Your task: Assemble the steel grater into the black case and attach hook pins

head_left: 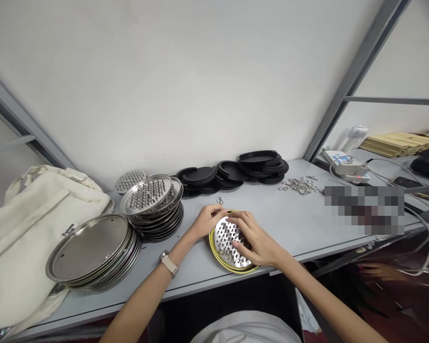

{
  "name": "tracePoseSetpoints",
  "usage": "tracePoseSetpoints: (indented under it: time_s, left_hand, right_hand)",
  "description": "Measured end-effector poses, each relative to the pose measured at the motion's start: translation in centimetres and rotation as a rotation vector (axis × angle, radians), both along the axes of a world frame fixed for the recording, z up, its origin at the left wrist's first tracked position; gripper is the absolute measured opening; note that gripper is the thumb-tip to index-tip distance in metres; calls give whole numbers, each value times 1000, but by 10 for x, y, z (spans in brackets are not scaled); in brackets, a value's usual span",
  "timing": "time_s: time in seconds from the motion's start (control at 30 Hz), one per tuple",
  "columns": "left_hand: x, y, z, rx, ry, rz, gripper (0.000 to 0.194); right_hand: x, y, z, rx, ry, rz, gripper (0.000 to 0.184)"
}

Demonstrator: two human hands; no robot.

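The right grip [260,245] is spread over the perforated metal disc [222,238], its thumb bent down among the raised holes and its other fingers reaching towards the far edge. The left grip [208,221] is bunched at the disc's far left edge; whether it truly pinches the rim I cannot tell. Between and under the two grips, the disc sits within a yellow-rimmed round tray [219,260] near the front of the counter [286,214]. To handle this well, let the left grip steady the outer rim while the right presses lightly and evenly, fingertips flat; sliding skin across those raised edges could scratch it. The disc should sit level within the rim, as pressure on one side might tip it. Well to the left of the left grip is a stack of flat round metal plates [93,247], with a cream bag [28,233] beyond its outer side. Nearer that grip but farther back stands a pile of round metal pieces [160,225] topped with perforated discs. Just beyond the left grip lies a small metal clip [219,200]. Farther out are black round pieces [200,175] along the wall, and beyond the right grip, a heap of clips [300,186].
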State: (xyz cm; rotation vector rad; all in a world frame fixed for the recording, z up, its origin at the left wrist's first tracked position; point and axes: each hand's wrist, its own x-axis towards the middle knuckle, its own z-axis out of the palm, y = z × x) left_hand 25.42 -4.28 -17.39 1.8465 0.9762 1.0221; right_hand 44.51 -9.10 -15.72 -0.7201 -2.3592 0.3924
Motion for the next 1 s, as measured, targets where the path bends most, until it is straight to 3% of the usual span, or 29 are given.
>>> tracePoseSetpoints:
  time_s: [0.5, 1.0]
  left_hand:
    - [-1, -3, 2, 59, 47, 24, 33]
    - [0, -2, 4, 72, 91, 29, 29]
  right_hand:
    - [2, 0, -1, -13, 34, 48, 40]
    - [4, 3, -3, 27, 19, 27, 51]
